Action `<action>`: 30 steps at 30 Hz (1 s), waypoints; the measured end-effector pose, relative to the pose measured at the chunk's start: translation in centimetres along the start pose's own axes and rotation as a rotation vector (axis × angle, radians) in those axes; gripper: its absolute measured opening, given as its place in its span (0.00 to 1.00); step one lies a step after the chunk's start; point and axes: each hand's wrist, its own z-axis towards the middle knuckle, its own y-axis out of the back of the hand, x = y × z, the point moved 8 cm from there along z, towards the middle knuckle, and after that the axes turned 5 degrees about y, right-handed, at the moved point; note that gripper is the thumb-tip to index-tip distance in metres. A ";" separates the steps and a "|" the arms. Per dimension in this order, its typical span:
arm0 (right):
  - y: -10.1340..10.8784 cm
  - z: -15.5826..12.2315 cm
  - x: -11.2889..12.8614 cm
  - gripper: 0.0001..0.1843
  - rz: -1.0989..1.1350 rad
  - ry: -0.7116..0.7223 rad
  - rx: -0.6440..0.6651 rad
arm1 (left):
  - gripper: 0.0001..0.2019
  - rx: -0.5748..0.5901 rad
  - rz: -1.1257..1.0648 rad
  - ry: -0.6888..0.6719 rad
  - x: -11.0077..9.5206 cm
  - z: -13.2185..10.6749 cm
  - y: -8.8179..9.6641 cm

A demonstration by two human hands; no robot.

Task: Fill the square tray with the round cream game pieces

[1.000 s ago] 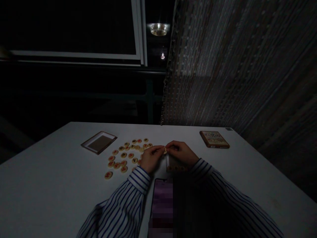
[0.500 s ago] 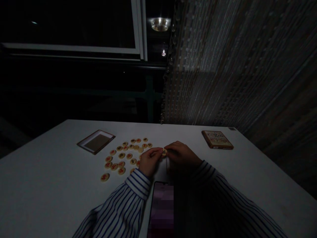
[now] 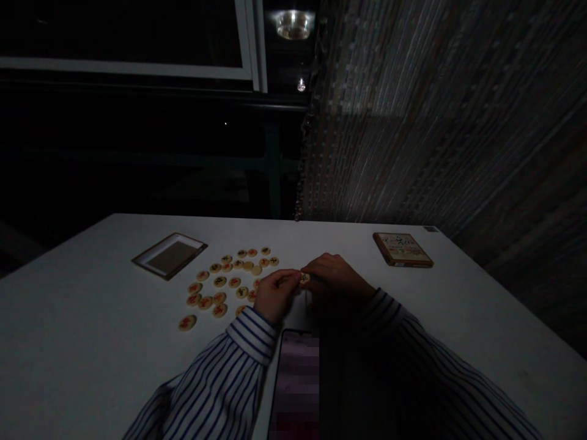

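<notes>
Between the fingertips of both hands is a round, pale Chinese chess piece [image 3: 305, 278] with a dark character facing up. My left hand [image 3: 276, 294] pinches its left side, thumb and forefinger pressed together. From the right, my right hand [image 3: 338, 278] closes on the same piece, its lower part lost in shadow. Left of my hands, several more chess pieces [image 3: 219, 282] with red or dark characters lie loosely spread, a few touching or overlapping. Two pale pieces [image 3: 248, 266] among them show blank faces. My left hand and sleeve cover part of this group.
An open shallow box tray [image 3: 169, 255] lies at the back left of the white table [image 3: 92, 342]. At the back right is a printed box [image 3: 403, 249]. A phone [image 3: 296, 385] lies close in front, between my forearms. Behind the table hangs a string curtain [image 3: 389, 122].
The view has tipped down and shifted slightly, so the table's contents sit a little higher and further left. Both hands stay on the same piece, which is turned slightly.
</notes>
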 end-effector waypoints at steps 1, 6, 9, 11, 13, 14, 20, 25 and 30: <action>0.0 0.0 0.0 0.17 -0.005 0.000 0.010 | 0.11 -0.001 0.012 0.000 -0.1 0.0 0.0; 0.1 -0.1 -0.5 0.16 -0.026 -0.022 0.062 | 0.11 -0.006 0.187 -0.081 -0.7 -0.2 0.0; 0.3 -0.4 -0.9 0.16 -0.026 -0.041 0.103 | 0.11 -0.045 0.430 -0.183 -1.0 -0.3 0.3; 0.1 -0.6 -1.2 0.16 -0.031 -0.052 0.140 | 0.11 -0.036 0.567 -0.232 -0.8 -0.3 0.2; -0.2 -0.9 -1.5 0.15 -0.041 -0.067 0.178 | 0.11 -0.014 0.677 -0.271 -0.6 -0.4 -0.1; -0.5 -1.0 -1.6 0.15 -0.041 -0.072 0.201 | 0.12 -0.008 0.726 -0.287 -0.5 -0.4 -0.2; -2.2 -1.4 -1.9 0.14 -0.005 -0.096 0.299 | 0.13 0.053 0.902 -0.333 -0.1 -0.9 -1.3; -2.9 -1.4 -1.8 0.14 -0.015 -0.092 0.359 | 0.14 0.059 0.945 -0.285 0.3 -0.9 -1.5; -3.2 -1.3 -1.5 0.14 -0.048 -0.066 0.355 | 0.14 0.082 0.935 -0.285 0.1 -1.0 -1.7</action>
